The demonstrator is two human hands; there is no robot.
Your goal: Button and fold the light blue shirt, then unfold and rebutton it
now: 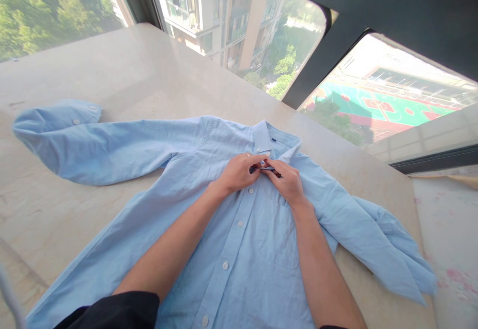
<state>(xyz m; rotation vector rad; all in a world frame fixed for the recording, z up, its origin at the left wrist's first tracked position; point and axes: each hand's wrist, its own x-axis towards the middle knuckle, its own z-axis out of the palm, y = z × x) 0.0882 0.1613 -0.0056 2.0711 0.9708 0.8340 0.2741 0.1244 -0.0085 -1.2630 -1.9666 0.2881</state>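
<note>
A light blue button-up shirt lies flat, front side up, on a pale stone ledge. Its collar points away from me and its sleeves spread out to both sides. My left hand and my right hand meet just below the collar. Both pinch the shirt's front placket at the top button, fingers pressed together. A small dark gap in the cloth shows between my fingertips. White buttons run down the placket toward me. A chest pocket lies under my right forearm.
Large windows with dark frames stand right behind the ledge, looking far down on buildings, trees and a sports court. The shirt's left sleeve reaches the ledge's left part. Its right sleeve hangs over the right edge.
</note>
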